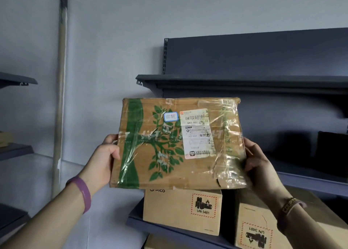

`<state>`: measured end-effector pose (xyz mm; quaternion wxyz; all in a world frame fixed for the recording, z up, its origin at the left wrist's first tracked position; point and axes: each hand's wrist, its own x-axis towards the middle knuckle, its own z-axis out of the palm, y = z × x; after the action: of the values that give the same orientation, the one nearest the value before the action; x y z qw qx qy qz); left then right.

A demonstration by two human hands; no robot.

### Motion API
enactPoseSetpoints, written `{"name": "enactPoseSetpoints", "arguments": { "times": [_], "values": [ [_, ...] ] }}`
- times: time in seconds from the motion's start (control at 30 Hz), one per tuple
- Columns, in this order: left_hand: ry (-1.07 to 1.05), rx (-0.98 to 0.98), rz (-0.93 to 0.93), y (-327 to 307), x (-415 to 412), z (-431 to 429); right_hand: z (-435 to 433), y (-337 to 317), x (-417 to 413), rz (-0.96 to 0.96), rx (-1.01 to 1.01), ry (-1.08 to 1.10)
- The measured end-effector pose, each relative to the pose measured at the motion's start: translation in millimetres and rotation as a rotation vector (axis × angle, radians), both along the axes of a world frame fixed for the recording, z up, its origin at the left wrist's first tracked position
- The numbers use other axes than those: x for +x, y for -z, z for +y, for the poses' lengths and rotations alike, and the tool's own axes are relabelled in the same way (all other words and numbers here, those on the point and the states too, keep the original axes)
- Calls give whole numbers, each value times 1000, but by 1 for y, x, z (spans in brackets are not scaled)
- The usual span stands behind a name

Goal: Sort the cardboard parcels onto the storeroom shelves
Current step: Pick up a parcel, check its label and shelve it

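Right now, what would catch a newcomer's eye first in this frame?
A taped cardboard parcel with a green tree print fills the centre, gripped by the left hand and right hand. Below it, two boxes with UN 3481 battery labels sit on a dark shelf.

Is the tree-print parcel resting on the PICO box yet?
Cannot tell. In the head view the tree-print parcel, held by both hands, overlaps the top edge of the PICO box, so neither contact nor a gap shows.

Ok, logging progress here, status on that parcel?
Left hand and right hand grip the taped parcel by its sides. Held up before the shelves. Nothing blocking.
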<state>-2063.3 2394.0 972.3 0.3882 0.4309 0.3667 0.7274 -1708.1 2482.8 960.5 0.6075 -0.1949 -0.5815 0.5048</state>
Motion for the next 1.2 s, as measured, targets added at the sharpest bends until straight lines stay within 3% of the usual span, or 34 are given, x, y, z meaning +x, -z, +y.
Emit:
{"name": "enactPoseSetpoints", "arguments": {
  "times": [0.13, 0.27, 0.67, 0.97, 1.2],
  "values": [
    [-11, 40, -35, 7, 6, 1, 6, 5, -3, 40, -71, 44],
    [88, 104, -33, 7, 8, 2, 2, 5, -5, -44, -28, 23],
    [170, -35, -16, 19, 34, 38, -15, 11, 27, -71, -29, 167],
    [282, -136, -3, 34, 137, 78, -52, 20, 131, -22, -80, 424],
    [447, -214, -1, 32, 289, 89, -113, 30, 275, 55, -136, 675]
  ]
}}
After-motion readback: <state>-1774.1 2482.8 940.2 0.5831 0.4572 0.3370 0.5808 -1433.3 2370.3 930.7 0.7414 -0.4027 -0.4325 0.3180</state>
